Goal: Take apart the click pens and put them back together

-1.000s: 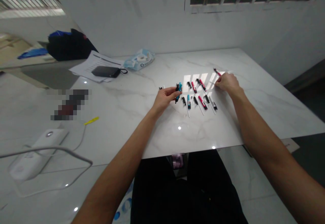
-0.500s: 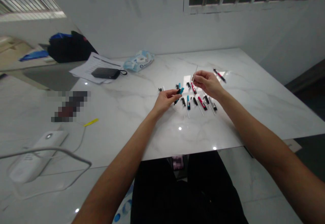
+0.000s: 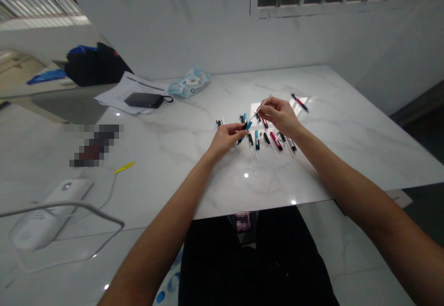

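My left hand (image 3: 226,140) grips a teal and black pen barrel (image 3: 247,126) between its fingers, just over the left end of the pen parts. My right hand (image 3: 281,116) pinches a thin, pale pen refill (image 3: 262,105) between thumb and fingers, and the refill's tip points toward the teal barrel. Below and between my hands, several black, pink and teal pen parts (image 3: 266,138) and thin refills lie in rough rows on the white marble slab (image 3: 347,148). My right hand hides part of them. A pink and black pen (image 3: 300,103) lies alone at the right.
Papers (image 3: 132,90) lie at the far left of the slab, under a black pouch (image 3: 144,100). A blue and white packet (image 3: 189,84) sits behind them. A black bag (image 3: 95,64) is further left. A white device (image 3: 45,220) and cord lie lower left.
My right hand has moved left from the far right of the pen rows and now holds the refill close to the teal barrel. My left hand has stayed nearly still.
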`<state>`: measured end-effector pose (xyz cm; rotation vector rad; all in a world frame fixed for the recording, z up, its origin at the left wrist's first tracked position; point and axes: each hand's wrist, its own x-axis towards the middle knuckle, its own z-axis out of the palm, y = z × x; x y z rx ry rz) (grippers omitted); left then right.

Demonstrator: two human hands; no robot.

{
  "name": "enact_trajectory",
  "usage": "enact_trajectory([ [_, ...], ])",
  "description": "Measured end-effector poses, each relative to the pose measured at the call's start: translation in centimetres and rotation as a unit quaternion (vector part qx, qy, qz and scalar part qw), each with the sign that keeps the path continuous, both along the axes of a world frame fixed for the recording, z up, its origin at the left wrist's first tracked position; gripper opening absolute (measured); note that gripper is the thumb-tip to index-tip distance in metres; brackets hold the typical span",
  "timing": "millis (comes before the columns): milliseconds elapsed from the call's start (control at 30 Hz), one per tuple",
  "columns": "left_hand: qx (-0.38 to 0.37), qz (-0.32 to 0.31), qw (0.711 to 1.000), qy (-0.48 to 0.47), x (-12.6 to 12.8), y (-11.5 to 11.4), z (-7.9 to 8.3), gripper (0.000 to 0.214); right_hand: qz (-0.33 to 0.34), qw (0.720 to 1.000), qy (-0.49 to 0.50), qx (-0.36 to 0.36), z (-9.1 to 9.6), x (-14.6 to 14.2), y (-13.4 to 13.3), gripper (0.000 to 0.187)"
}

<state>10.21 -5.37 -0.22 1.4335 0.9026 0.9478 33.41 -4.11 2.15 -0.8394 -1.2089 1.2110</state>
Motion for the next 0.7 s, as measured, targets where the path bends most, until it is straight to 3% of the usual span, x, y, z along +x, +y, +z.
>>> enact_trajectory([
  [367,-0.006,0.000,1.000,-0.001,0.1,0.0,0.1,0.042,-0.024,0.999,-0.026,0.002,0.6,0.6,-0.1,0.027],
  [533,-0.003,-0.004,1.000,0.003,0.1,-0.2,0.3,0.045,0.016,0.996,-0.083,0.017,0.1,0.3,-0.3,0.022],
  [700,0.003,-0.016,1.000,-0.004,0.1,-0.5,0.7,0.050,0.078,0.983,-0.165,0.021,-0.1,-0.5,-1.0,0.031],
])
